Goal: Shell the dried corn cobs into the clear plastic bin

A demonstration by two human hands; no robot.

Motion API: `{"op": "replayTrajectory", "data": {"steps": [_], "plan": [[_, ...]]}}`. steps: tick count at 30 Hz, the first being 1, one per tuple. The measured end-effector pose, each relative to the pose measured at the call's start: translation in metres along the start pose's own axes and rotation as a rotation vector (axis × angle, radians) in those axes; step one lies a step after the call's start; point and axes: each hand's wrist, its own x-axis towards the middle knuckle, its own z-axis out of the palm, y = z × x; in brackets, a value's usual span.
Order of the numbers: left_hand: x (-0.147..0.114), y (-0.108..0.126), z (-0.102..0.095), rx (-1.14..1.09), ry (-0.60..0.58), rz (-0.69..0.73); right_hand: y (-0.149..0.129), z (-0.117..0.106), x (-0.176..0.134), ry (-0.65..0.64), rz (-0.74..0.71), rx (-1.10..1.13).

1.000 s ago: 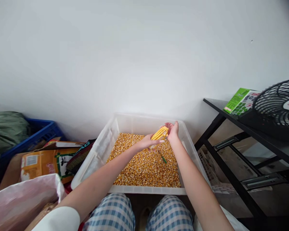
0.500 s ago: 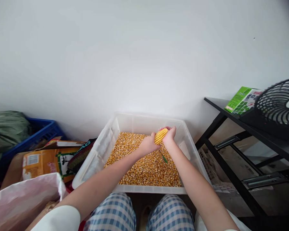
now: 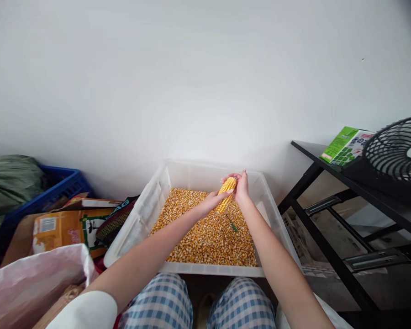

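A yellow corn cob (image 3: 226,194), still covered with kernels, is held between both hands above the bin. My left hand (image 3: 215,199) grips it from the left, the thumb lying across the cob. My right hand (image 3: 241,186) is wrapped around its upper right end, fingers partly behind it. Below lies a thick layer of loose corn kernels (image 3: 205,242) in a translucent plastic bin (image 3: 222,270). A thin tool with a green end (image 3: 233,226) rests on the kernels just under the cob.
At the left stand a pink-white sack (image 3: 37,278), an orange package (image 3: 58,230) and a blue crate (image 3: 66,179). On the right, a black table (image 3: 329,165) carries a green-and-white box (image 3: 345,146) and a black fan (image 3: 395,151). A white wall rises behind the bin.
The corn cob has turned more upright, showing more of its length. My left hand has shifted its grip, with its thumb now stretched across the cob.
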Motion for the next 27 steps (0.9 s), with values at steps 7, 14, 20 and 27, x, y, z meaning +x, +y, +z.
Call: {"op": "replayTrajectory", "data": {"steps": [7, 14, 20, 27], "plan": [[0.005, -0.014, 0.003, 0.317, 0.359, 0.181, 0.017, 0.013, -0.007, -0.011, 0.13, 0.11], [0.0, -0.006, 0.004, 0.293, 0.315, 0.194, 0.021, 0.018, -0.018, 0.116, -0.106, 0.158], [-0.005, 0.009, 0.011, -0.108, 0.136, 0.168, 0.017, 0.014, -0.011, 0.088, -0.38, -0.047], [0.004, 0.006, 0.005, -0.095, 0.261, 0.122, 0.004, 0.013, -0.01, -0.04, -0.182, -0.142]]}}
